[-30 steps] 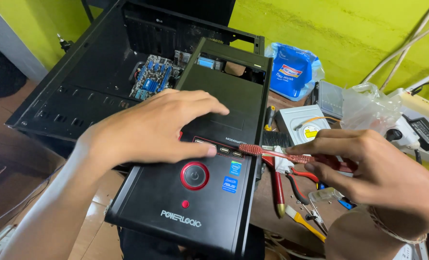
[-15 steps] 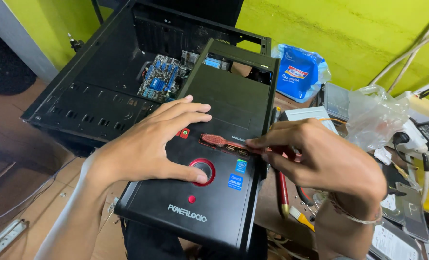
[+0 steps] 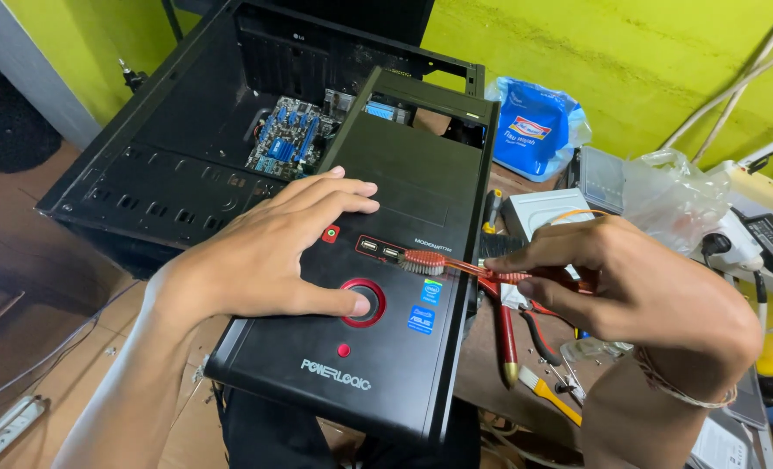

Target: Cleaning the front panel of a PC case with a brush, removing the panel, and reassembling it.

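A black computer case front panel (image 3: pixel 404 204) lies flat in front of me, with a red-ringed round button (image 3: pixel 365 301) and small ports. My left hand (image 3: pixel 274 247) rests palm down on the panel, its thumb touching the round button. My right hand (image 3: pixel 638 291) grips a red toothbrush (image 3: pixel 443 262) by its handle, and the bristle head sits on the panel beside the ports. Behind the panel stands the open black computer case (image 3: pixel 169 174) with a blue motherboard (image 3: pixel 287 139) inside.
Red-handled pliers (image 3: pixel 508 334) and a small yellow-handled brush (image 3: pixel 547 393) lie on the table at the right. Further back are a blue plastic bag (image 3: pixel 534 126), a clear plastic bag (image 3: pixel 673 195), a white box (image 3: pixel 534 213) and a power strip (image 3: pixel 764 191) with cables.
My right hand has carried the toothbrush leftward until its head reached the panel by the ports. My left hand has slid down, its thumb now on the round button.
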